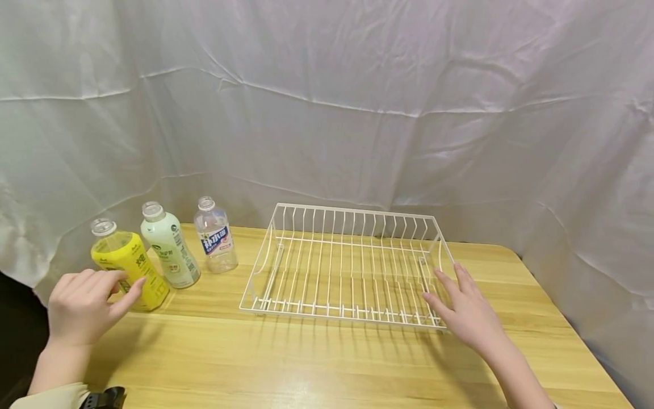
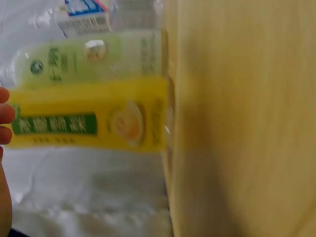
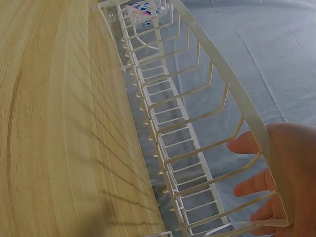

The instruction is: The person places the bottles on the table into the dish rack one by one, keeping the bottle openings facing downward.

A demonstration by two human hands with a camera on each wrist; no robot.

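My left hand (image 1: 84, 304) is beside the yellow-labelled plastic bottle (image 1: 145, 272), fingers bent and thumb held out, with nothing between them. In the left wrist view its fingertips (image 2: 5, 113) overlap the upper end of that upright bottle. A pale green bottle (image 1: 171, 250) and a clear bottle (image 1: 222, 258) with a blue-and-white label stand to its right, all three capless. At the right front corner of a white wire dish rack (image 1: 352, 211), my right hand (image 1: 470, 315) spreads its fingers over the side rim. The right wrist view shows those fingers (image 3: 249, 185) behind the rack's wires.
The rack stands on a wooden table (image 1: 306, 363) near its back edge. A pale grey curtain (image 1: 332, 142) hangs behind and around the table. A dark watch band (image 1: 104, 397) is on the left wrist.
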